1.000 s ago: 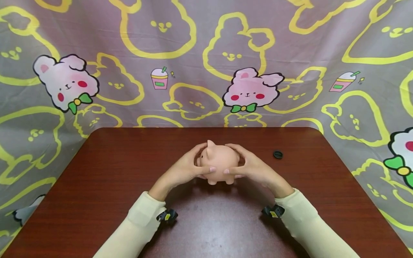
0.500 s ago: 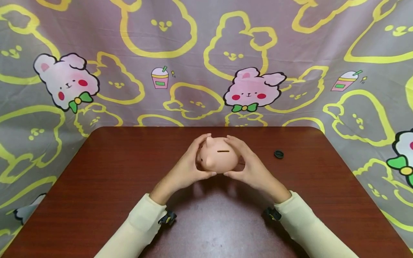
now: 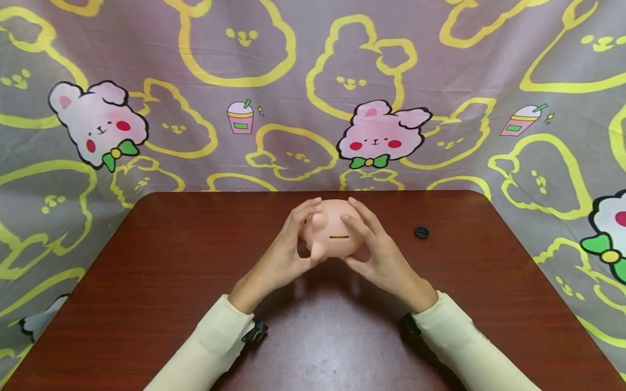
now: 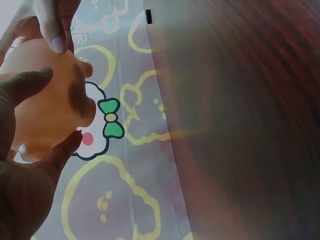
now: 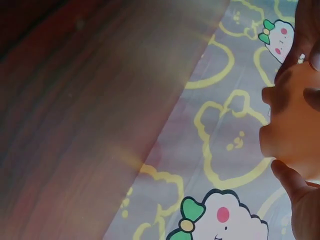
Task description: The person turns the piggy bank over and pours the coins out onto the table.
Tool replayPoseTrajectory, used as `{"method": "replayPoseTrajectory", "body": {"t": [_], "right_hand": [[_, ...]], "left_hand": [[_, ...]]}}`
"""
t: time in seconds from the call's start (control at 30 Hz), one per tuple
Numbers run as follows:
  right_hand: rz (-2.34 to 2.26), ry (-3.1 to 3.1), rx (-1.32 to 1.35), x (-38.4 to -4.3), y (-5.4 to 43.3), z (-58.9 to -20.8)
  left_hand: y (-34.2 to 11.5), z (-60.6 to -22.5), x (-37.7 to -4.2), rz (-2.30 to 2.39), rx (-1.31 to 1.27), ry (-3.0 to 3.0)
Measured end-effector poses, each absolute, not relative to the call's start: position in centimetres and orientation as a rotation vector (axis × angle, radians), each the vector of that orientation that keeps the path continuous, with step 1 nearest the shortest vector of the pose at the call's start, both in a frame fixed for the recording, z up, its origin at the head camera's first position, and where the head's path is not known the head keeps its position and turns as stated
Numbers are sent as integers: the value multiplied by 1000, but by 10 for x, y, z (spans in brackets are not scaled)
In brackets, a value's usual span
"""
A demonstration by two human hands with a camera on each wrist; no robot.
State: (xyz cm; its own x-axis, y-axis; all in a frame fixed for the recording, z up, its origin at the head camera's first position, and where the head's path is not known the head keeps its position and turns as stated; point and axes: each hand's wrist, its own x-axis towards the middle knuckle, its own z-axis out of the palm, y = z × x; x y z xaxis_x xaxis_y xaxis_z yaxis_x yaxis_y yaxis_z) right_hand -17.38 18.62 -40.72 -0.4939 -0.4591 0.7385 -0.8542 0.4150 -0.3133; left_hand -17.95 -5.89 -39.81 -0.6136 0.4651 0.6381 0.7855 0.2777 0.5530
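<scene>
Left hand (image 4: 30, 185) grips orange figure (image 4: 47, 110); right hand (image 4: 51, 22) likewise

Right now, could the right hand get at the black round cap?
Probably yes: nothing visible stands between the right hand and the black round cap on the table, though that hand would likely first have to release the piggy bank.

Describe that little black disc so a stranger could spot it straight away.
On the reddish-brown table, find the pink piggy bank held between the left hand and right hand. Farther to the person's right lies the small black disc. Unlike the rounded piggy bank, it is flat, dark and touched by neither hand.
</scene>
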Motion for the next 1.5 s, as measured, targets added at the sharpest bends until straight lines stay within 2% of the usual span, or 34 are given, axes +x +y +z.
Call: {"method": "replayPoseTrajectory", "body": {"t": [0.2,0.77,1.2,1.5], "right_hand": [[929,-2104,1107,-173,186,-406],[1394,-2374,894,-172,191,-403],[1931,-2520,447,-174,185,-394],[2122,-2558,305,-175,184,-392]], "left_hand": [[-58,-397,-180,-1241,-1141,-2208],[-64,-394,-182,-1484,-1071,-2418],[-61,-397,-186,-1731,-879,-2558],[-58,-393,-184,-1930,-697,-2669]]}}
